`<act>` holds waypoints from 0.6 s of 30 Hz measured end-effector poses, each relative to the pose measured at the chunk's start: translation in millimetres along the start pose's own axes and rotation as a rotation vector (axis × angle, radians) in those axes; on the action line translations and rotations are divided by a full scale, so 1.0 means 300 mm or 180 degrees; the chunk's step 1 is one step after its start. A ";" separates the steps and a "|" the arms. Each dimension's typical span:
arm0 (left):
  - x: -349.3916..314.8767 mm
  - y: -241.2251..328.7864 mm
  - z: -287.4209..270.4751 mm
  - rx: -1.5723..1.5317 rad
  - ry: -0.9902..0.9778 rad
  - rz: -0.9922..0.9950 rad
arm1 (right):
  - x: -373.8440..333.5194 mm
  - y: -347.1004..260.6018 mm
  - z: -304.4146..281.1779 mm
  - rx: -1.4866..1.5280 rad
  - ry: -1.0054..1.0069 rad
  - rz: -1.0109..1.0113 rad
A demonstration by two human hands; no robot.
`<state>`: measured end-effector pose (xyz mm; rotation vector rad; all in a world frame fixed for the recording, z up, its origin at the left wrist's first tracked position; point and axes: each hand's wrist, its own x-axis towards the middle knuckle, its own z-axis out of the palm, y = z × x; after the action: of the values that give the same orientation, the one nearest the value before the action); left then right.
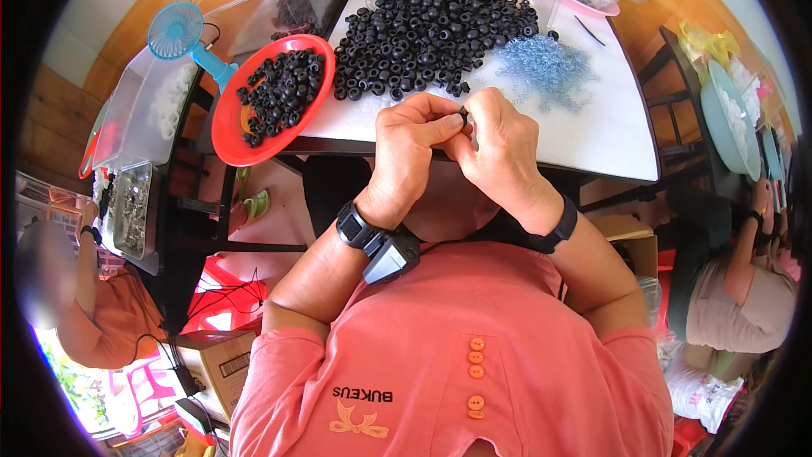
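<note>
Pinching: on my feed, left hand [402, 145] and right hand [503, 137] fingers [443, 126] grip a dark piece [463, 116]
Table [592, 140]: black pieces [431, 25] heaped

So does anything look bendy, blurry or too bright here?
Head view: the right edge of the table bends; same view, a person's head at far left is blurred; same view, the greenery at lower left is washed out; same view, left hand and right hand look fairly sharp.

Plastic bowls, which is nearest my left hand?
The red bowl holding black pieces; the pink bowl and teal bowl both sit farther right.
</note>
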<state>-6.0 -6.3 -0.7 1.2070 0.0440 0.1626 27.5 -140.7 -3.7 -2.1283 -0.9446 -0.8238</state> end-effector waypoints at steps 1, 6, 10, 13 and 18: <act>0.001 0.000 -0.001 0.0008 -0.0046 -0.0042 | 0.000 0.003 0.007 -0.0141 0.0099 -0.0006; 0.001 0.028 0.005 0.0236 -0.0250 -0.0190 | 0.020 0.044 -0.012 -0.0191 0.0161 -0.0249; 0.020 0.058 -0.004 0.0866 -0.0575 -0.0418 | 0.039 0.071 -0.066 0.0110 -0.0137 -0.0172; 0.027 0.061 -0.007 0.1110 -0.0755 -0.0417 | 0.053 0.092 -0.084 0.0416 -0.0546 -0.0070; 0.028 0.051 -0.014 0.0991 -0.0720 -0.0376 | 0.049 0.081 -0.073 0.0309 -0.0470 -0.0380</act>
<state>0.2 4.2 12.7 1.5227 -0.0594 -0.0886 48.8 -164.7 12.7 -2.0868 -1.1738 -0.6704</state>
